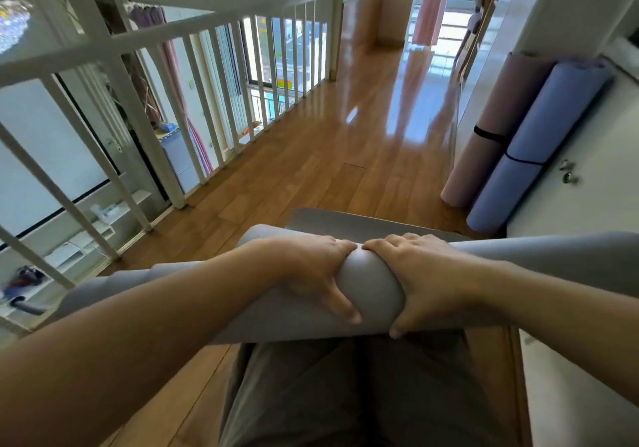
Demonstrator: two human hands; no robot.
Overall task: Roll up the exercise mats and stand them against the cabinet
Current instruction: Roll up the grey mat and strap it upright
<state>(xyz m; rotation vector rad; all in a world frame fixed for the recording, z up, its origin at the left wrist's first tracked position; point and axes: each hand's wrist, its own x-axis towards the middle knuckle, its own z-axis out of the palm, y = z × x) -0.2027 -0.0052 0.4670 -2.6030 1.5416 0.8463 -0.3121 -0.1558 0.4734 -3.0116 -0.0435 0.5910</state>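
Grey mat (371,284) rolled up, near middle, above wood floor (311,156). Left hand (311,274) and right hand (425,280) side by side, fingers curled round roll. Pink mat (494,128), purple mat (539,142) stand far right, leaning on white cabinet (587,156).

Bright daylight from far window (458,7) and from below the railing (207,76). Hard glare streaks on wood floor (401,108). Edges bend, wide-angle. Cabinet (594,128) knobs smeared. Grey mat (370,284) between my left hand (318,274) and right hand (428,280) sharp, softly shaded.
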